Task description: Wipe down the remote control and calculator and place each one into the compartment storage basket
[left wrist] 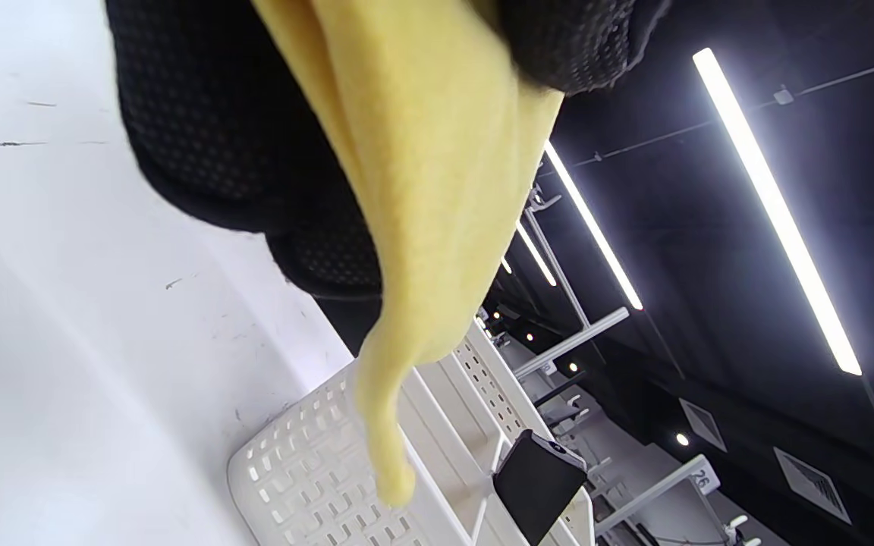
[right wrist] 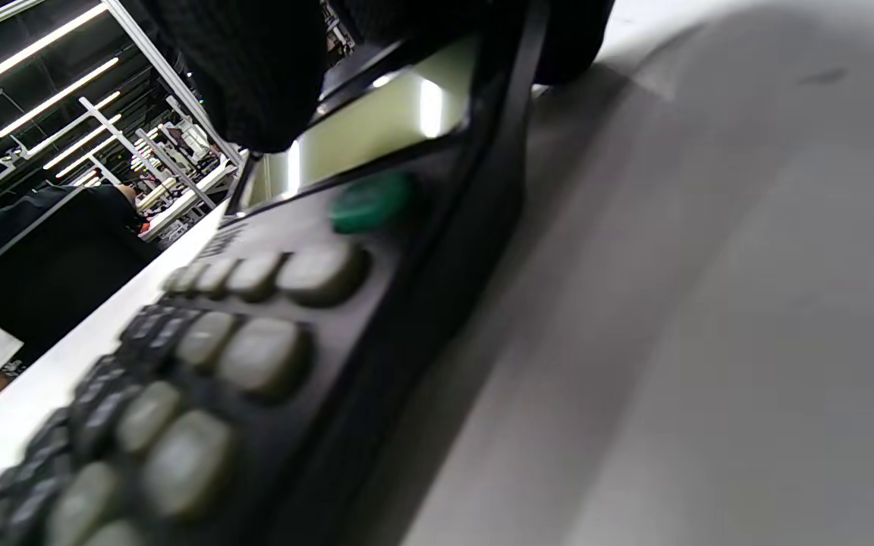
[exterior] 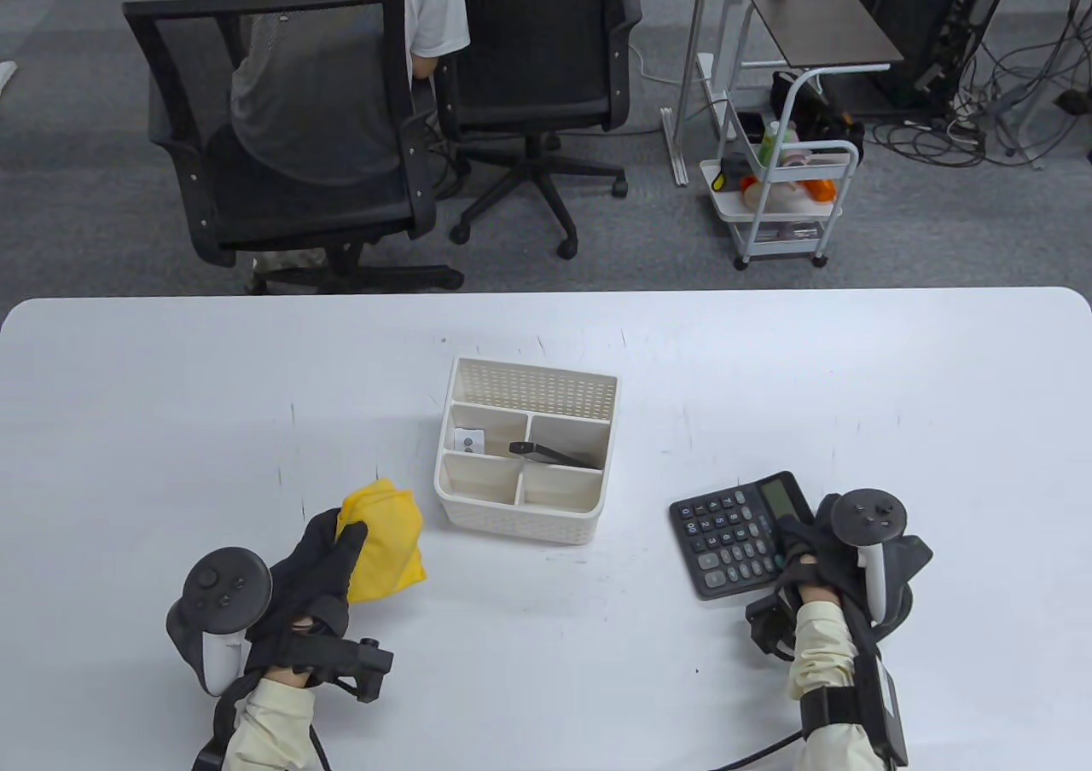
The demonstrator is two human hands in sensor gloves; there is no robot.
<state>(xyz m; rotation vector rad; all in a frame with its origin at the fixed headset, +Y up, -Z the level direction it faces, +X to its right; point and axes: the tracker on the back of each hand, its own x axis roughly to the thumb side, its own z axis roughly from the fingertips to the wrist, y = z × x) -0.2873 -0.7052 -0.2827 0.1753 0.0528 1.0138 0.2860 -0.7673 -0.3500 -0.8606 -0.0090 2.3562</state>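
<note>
One calculator (exterior: 740, 535) gripped by the right hand (exterior: 823, 562), one yellow cloth (exterior: 384, 541) (bunched) pinched by the left hand (exterior: 311, 571).

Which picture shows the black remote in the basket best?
The table view: the remote control lies tilted in the basket's back right compartment, seen nearly whole. The left wrist view shows only one dark end of it sticking up. The right wrist view does not show it.

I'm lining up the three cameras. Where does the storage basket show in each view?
Table view: storage basket at centre, between the hands.
Left wrist view: bottom centre, behind the hanging yellow cloth.
Right wrist view: not in it.
Shared landmark: the white table.
</note>
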